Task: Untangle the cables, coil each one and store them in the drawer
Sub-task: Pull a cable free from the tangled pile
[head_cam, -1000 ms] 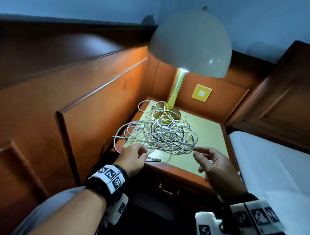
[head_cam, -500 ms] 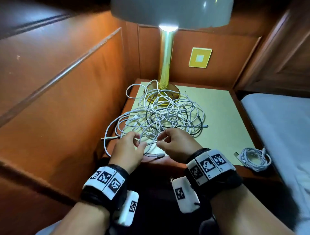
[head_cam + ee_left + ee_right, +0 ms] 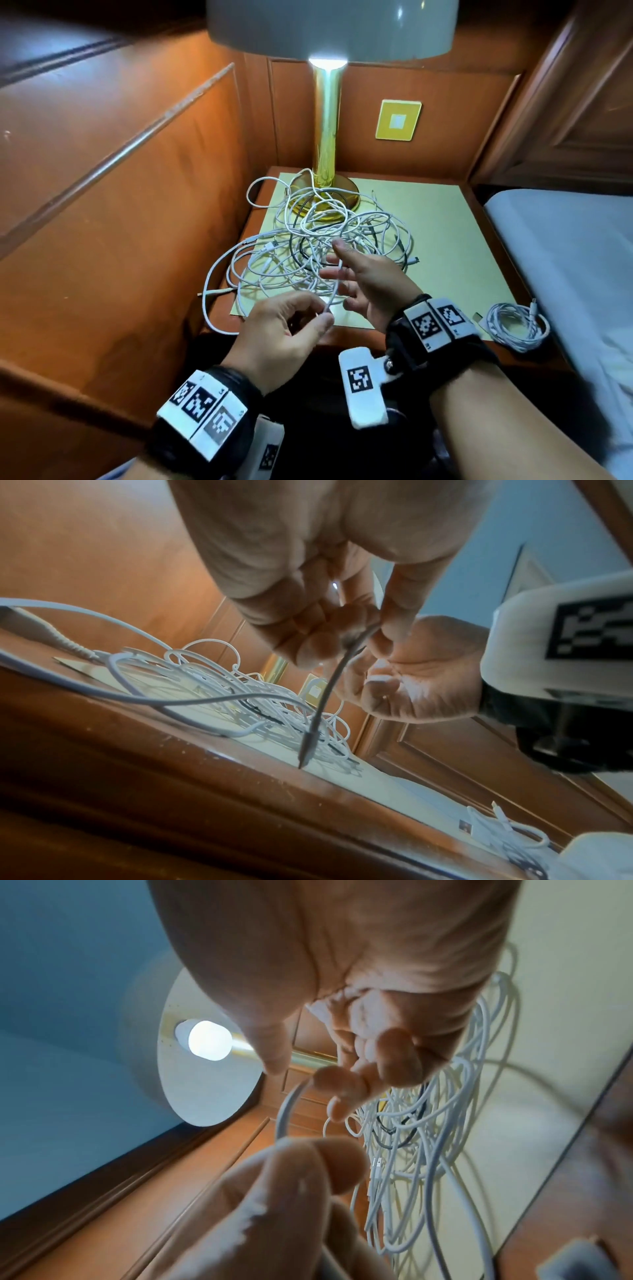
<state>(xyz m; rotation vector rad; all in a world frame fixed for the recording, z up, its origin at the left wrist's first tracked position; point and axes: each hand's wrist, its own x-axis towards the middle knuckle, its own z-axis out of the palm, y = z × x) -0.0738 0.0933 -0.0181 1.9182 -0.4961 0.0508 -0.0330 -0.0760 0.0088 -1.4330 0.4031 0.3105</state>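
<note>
The left hand [image 3: 284, 335] pinches one white cable [image 3: 334, 291] between thumb and fingers [image 3: 318, 647] just above the near edge of the desk [image 3: 445, 246], the plug end hanging down toward the desk edge in the left wrist view. The right hand [image 3: 366, 284] has its fingers [image 3: 342, 1085] spread and loosely bent, the same cable running up across them. The tangle of cables [image 3: 318, 246] lies on the desk's left half against the lamp [image 3: 327, 137], and a coiled cable [image 3: 517, 325] sits apart at the near right corner.

Support: wooden nightstand [image 3: 486, 240] | pale mat [image 3: 442, 240] on top | tangled cables [image 3: 308, 253] centre-left | lamp [image 3: 327, 192] far | coiled cable [image 3: 517, 325] near right, possibly overhanging the edge
</note>
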